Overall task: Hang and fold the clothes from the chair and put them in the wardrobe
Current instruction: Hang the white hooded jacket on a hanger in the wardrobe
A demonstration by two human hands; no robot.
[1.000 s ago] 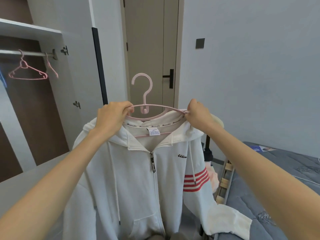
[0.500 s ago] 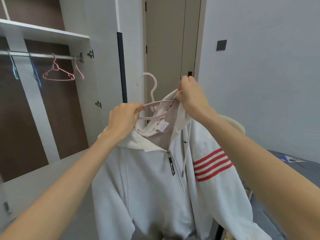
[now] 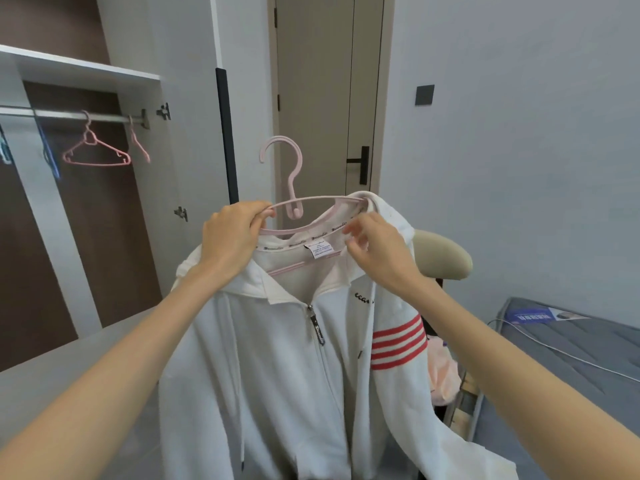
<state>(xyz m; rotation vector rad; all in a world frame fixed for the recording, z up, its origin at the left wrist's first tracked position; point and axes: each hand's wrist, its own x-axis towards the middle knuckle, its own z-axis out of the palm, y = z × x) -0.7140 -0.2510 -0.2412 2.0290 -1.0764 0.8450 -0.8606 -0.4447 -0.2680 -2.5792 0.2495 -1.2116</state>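
Observation:
A white zip-up hoodie [image 3: 270,368] with red sleeve stripes hangs on a pink hanger [image 3: 291,188], held up in front of me. My left hand [image 3: 230,240] grips the hanger's left arm together with the hoodie's shoulder. My right hand [image 3: 375,249] pinches the collar fabric near the hanger's right end. Behind the hoodie stands the chair [image 3: 441,258], its beige backrest showing, with a pale pink garment [image 3: 441,375] on it. The open wardrobe [image 3: 86,74] is at the left, its rail [image 3: 69,116] carrying bare pink hangers [image 3: 97,150].
The wardrobe door [image 3: 194,133] stands open beside a closed beige room door [image 3: 318,98]. A bed with a grey mattress [image 3: 571,358] and a white cable lies at the right. Blue hangers [image 3: 46,150] hang at the rail's far left.
The hanger and hoodie have turned back to face me squarely. My right hand has dropped from the raised collar edge to the collar's inner side.

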